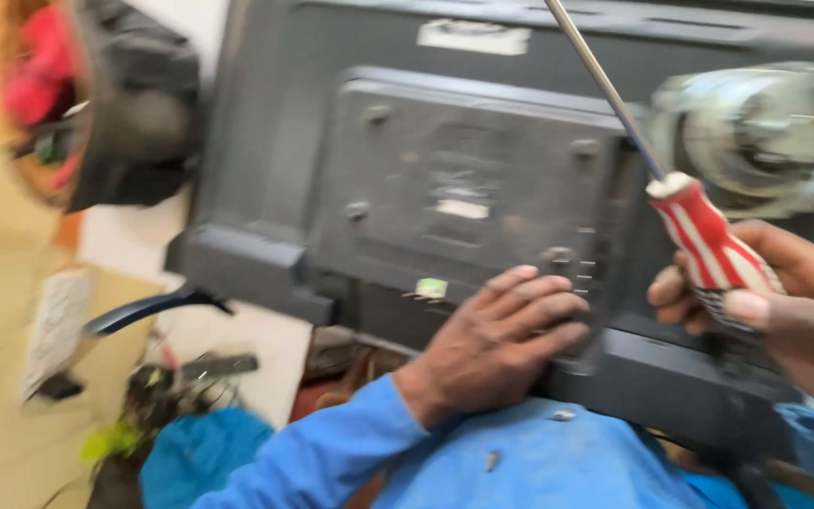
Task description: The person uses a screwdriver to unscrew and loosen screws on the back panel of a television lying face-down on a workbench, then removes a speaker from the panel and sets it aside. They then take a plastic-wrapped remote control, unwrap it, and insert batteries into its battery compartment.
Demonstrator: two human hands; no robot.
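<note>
Right hand grips the red-and-white screwdriver — shaft angled up-left over the TV back panel (blurred, propped on the lap). Left hand nearer — fingers spread flat against its lower edge.

The screwdriver gripped in the right hand has a glossy red-and-white striped plastic handle; above the grip its thin shaft is bright, smooth metal. Under the left hand the television back cover is matt dark grey plastic. Below that hand, the blue sleeve is soft cloth.
</note>
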